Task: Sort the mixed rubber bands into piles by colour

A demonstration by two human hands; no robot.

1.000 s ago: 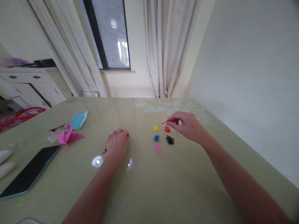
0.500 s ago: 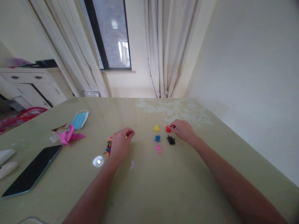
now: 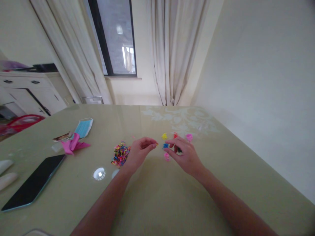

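My left hand (image 3: 140, 153) pinches a tiny yellow rubber band (image 3: 157, 144) between thumb and fingertips. Behind its wrist lies a mixed heap of small coloured rubber bands (image 3: 120, 154). Facing it, my right hand (image 3: 187, 154) hovers with thumb and fingers apart, nothing visible between them. Close to those fingertips is a blue pile (image 3: 165, 146), with a yellow pile (image 3: 164, 136) beyond it and a pink pile (image 3: 167, 157) nearer me. My right hand partly covers a red pile (image 3: 175, 134) and mostly hides a black pile (image 3: 179, 150). Another pink pile (image 3: 189, 137) sits just past its knuckles.
On the left of the glossy table (image 3: 157, 203) lie a dark tablet (image 3: 34, 182), a pink folded paper shape (image 3: 73, 144) and a blue face mask (image 3: 84, 127). Two pale rounded objects (image 3: 7, 173) sit at the left edge. A wall (image 3: 258, 98) borders the right side.
My left hand has moved right, off the mixed heap, holding a yellow band. My right hand has come back leftward from the red pile and its fingers have parted, uncovering the far pink pile.
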